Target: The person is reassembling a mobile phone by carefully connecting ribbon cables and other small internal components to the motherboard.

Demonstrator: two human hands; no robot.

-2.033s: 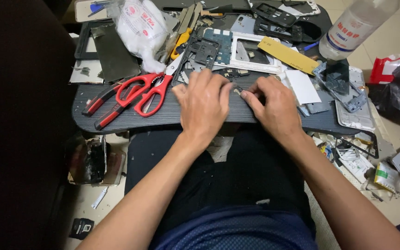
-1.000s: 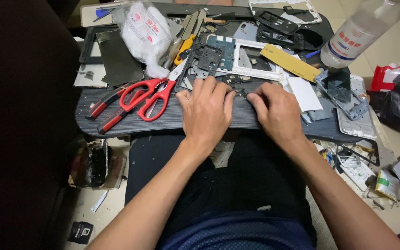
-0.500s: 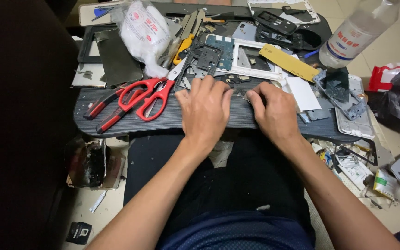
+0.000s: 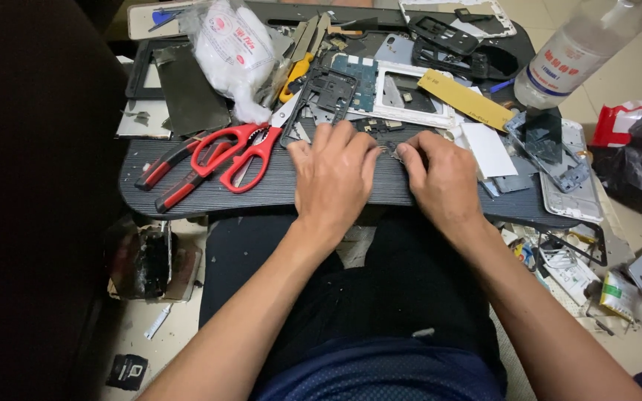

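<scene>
My left hand (image 4: 334,172) lies palm down on the dark desk (image 4: 261,189), fingers together and curled at a tiny dark part (image 4: 394,154); my right hand (image 4: 440,174) pinches that part from the other side. Can't tell if either grip actually clamps it. Part sits on the desk between my fingertips. Forearms both angle in from below, wrists low. Red scissors (image 4: 239,152) and red pliers (image 4: 169,171) left of my left hand. White bag (image 4: 232,48) of white stuff, clear bottle (image 4: 577,48) far right.

One scissors (image 4: 243,152), one bottle (image 4: 574,52), two hands (image 4: 336,174).
</scene>
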